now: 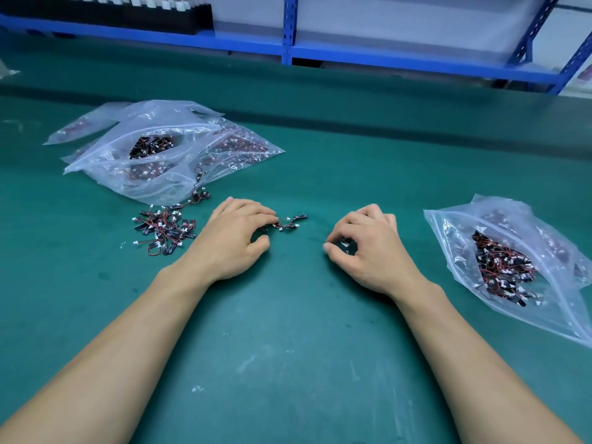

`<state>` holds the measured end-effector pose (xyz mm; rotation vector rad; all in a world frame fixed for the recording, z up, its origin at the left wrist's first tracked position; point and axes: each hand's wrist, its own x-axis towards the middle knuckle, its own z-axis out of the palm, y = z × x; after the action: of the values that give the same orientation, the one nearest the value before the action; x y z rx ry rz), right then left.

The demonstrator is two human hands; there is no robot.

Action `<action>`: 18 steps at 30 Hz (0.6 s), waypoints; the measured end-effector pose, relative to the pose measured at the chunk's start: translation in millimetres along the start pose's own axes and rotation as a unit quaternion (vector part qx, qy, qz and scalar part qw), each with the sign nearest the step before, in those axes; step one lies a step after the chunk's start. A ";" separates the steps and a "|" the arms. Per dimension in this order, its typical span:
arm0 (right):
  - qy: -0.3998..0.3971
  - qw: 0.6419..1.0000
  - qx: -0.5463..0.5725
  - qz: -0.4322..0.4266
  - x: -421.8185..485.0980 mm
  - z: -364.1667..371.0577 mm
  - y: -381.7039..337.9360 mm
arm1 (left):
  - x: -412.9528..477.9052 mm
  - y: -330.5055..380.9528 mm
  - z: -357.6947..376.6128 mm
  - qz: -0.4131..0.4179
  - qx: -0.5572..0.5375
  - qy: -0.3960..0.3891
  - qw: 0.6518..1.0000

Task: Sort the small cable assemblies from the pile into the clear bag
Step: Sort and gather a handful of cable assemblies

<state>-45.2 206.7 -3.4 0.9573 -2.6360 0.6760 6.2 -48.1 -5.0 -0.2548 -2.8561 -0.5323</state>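
Note:
A loose pile of small black-and-red cable assemblies (163, 230) lies on the green mat, left of my hands. My left hand (235, 238) rests on the mat with curled fingers, its fingertips on a short string of assemblies (290, 221) that trails to the right. My right hand (365, 243) is curled round a few black assemblies, partly hidden under its fingers. An open clear bag (525, 267) holding several assemblies lies at the right, a hand's width from my right hand.
A heap of clear zip bags (166, 149) filled with more assemblies lies at the back left. A blue metal shelf rack (290, 30) stands behind the table. The green mat (288, 347) spreads bare between and in front of my forearms.

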 end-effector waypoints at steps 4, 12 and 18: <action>0.014 1.000 0.007 -0.016 3.0 2.1 -4.9 | -2.7 4.6 -0.3 0.029 -0.012 -0.001 0.999; -0.122 0.992 0.010 -0.038 13.4 6.2 -14.3 | -3.4 6.2 -2.1 0.051 -0.040 0.000 0.998; -0.164 0.985 -0.040 -0.049 14.6 7.2 -15.1 | -3.7 5.6 -1.6 0.045 -0.028 0.009 0.999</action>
<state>-46.8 185.0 1.1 1.2581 -2.8440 0.4168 11.2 -44.0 -2.6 -0.3841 -2.8003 -0.5954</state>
